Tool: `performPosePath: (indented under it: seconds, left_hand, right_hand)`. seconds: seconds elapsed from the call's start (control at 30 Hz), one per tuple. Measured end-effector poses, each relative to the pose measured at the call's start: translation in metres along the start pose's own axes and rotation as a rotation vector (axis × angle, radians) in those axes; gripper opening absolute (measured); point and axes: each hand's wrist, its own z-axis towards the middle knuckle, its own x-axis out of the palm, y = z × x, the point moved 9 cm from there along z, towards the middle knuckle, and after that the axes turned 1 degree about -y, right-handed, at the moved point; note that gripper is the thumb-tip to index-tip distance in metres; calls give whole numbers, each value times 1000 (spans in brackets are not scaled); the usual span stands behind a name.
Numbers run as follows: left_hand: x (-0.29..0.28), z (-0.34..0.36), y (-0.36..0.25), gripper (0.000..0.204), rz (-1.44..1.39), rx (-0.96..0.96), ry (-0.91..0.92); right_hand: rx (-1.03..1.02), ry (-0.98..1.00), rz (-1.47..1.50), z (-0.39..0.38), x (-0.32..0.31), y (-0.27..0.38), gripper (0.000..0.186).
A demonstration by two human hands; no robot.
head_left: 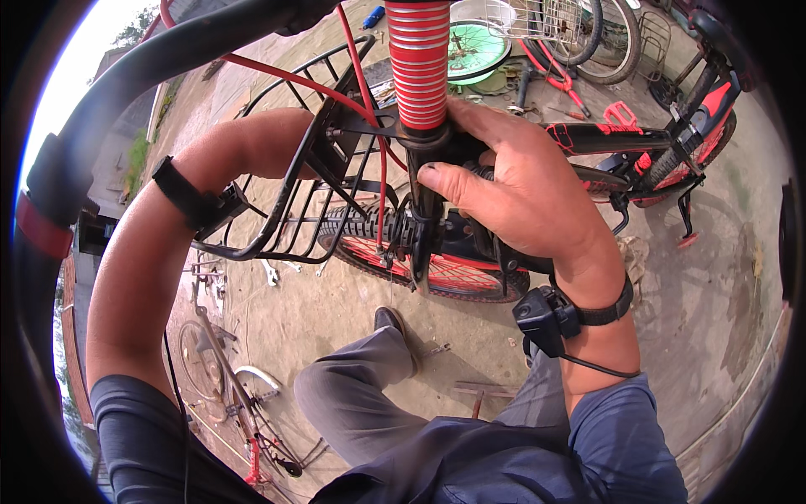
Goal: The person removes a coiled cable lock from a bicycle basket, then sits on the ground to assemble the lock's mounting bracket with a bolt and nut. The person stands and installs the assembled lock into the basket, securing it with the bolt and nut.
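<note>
A red and black bicycle (621,139) stands in front of me, its front wheel (457,273) with a red rim below my hands. My right hand (520,189) is closed around the black stem just under a red and silver ribbed sleeve (418,63), thumb pointing left. My left hand (260,143) reaches behind the black wire basket (285,214) toward its mounting bracket (357,126); the bracket hides its fingers. Red cables (353,92) run past the bracket. Both wrists wear black straps.
A green round tray (478,46), a white wire basket (546,17), another wheel (617,42) and red-handled cutters (558,76) lie at the back. A wrench (269,270) and a hammer (478,395) lie on the concrete. Bicycle parts (243,403) rest at lower left.
</note>
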Motion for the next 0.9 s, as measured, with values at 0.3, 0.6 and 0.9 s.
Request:
performPosePath:
  seconds: [0.3, 0.6, 0.9]
  left_hand:
    - [-63, -92, 42, 18, -347, -190, -425]
    - [-29, -208, 59, 21, -665, -282, -900]
    - [55, -261, 41, 15, -1232, -37, -1190]
  right_hand:
    - [30, -33, 71, -2, 2, 0, 54]
    - [90, -68, 132, -5, 5, -1, 47]
    - [157, -40, 289, -8, 8, -1, 59]
